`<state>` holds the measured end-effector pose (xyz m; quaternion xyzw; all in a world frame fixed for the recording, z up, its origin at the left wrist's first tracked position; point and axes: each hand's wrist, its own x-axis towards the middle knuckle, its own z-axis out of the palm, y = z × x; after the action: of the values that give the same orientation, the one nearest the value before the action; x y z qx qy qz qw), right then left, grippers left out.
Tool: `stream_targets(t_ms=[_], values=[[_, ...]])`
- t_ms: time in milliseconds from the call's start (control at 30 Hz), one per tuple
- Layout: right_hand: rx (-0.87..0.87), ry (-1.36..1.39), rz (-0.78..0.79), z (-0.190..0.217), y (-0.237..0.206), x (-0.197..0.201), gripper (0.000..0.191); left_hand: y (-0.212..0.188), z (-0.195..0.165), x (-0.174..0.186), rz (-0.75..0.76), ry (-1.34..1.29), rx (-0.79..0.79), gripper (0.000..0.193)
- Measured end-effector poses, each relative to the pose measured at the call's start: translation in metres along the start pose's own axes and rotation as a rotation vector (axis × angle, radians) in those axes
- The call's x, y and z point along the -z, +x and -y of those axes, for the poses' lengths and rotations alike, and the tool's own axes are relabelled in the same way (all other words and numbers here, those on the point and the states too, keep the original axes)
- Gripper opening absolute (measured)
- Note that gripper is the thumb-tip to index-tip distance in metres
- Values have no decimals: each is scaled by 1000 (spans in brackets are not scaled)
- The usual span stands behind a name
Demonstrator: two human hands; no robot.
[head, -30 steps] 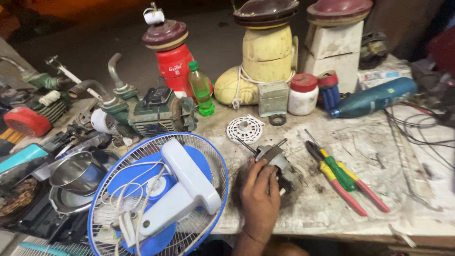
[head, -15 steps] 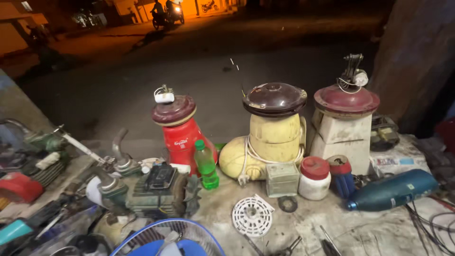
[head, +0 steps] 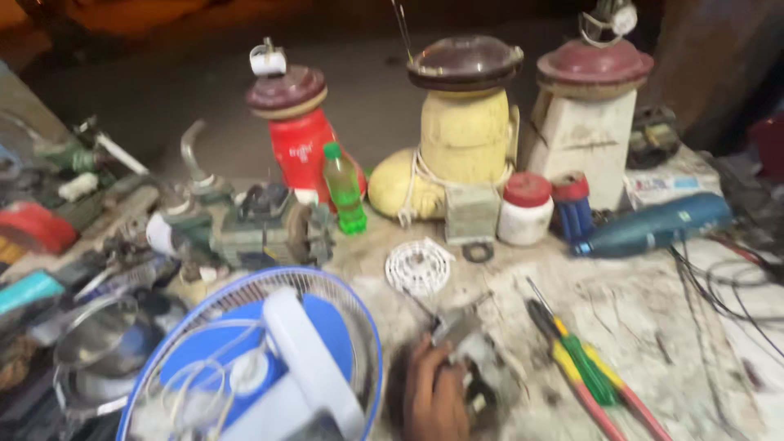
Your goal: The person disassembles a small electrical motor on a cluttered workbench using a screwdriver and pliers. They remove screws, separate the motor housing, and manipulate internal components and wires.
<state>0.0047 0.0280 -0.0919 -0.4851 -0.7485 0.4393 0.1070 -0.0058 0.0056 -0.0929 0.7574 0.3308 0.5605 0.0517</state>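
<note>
The worn, stained surface (head: pixel 653 327) carries everything, crowded at the left and far side. Largest on it is the blue and white fan (head: pixel 261 367), lying at the near left with its wire guard facing up. Along the far edge stand three appliance bodies: a white one with a dark red lid (head: pixel 584 122) at the right, a yellow one with a brown lid (head: pixel 465 114) in the middle, and a red one (head: pixel 298 139) to the left. A grey-green motor (head: pixel 261 233) lies just left of centre, near the fan's far rim. A blue handheld tool (head: pixel 653 224) lies at the far right. A green bottle (head: pixel 345 189) stands beside the red body. A white jar with a red cap (head: pixel 525 209) sits near the yellow body. Pliers and a screwdriver with red, yellow and green handles (head: pixel 588 367) lie right of centre, near. A small white round grille (head: pixel 419 266) lies in the middle.

One hand (head: pixel 437 396), at the near edge just right of the fan, has its grip closed over a small dark motor part (head: pixel 478 359); blur hides which hand it is.
</note>
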Motion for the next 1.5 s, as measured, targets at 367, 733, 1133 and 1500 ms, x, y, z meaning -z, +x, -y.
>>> stream_targets(t_ms=[367, 733, 1133, 1500], values=[[117, 182, 9, -1, -187, 6, 12, 27, -5, 35, 237, 321, -367, 17], [-372, -561, -1174, -37, -240, 77, 29, 35, -3, 36, 180, 209, -341, 23], [-332, -753, -1306, -68, -222, 62, 31, 41, -8, 45, 81, -19, -328, 18], [30, -606, -1341, -64, -220, 64, 37, 39, -11, 52, 117, -72, -294, 29]])
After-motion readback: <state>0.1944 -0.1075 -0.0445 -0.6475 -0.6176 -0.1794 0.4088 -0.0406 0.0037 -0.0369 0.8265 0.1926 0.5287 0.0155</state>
